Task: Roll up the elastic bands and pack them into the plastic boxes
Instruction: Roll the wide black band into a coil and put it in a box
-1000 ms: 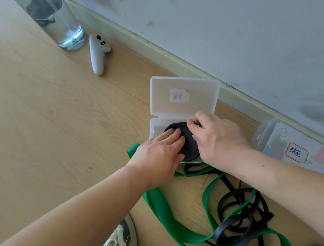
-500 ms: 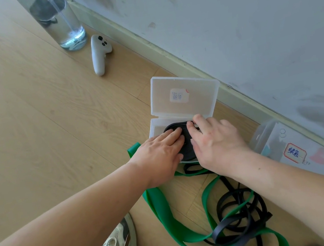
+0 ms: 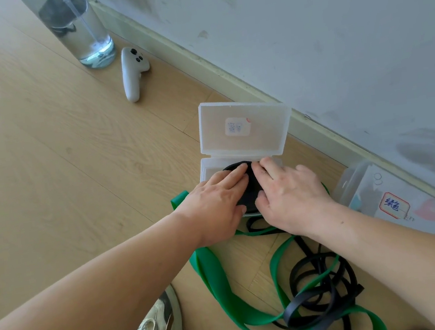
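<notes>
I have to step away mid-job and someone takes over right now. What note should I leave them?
Left hand: open, fingers flat on the rolled black band.
Right hand: open, pressing the same roll.
The roll sits in the open plastic box, lid up.
Done: one black band rolled and put in.
Left: close that lid, then untangle, roll and pack the green band and the loose black band on the floor. The labelled box lies by the wall.
</notes>
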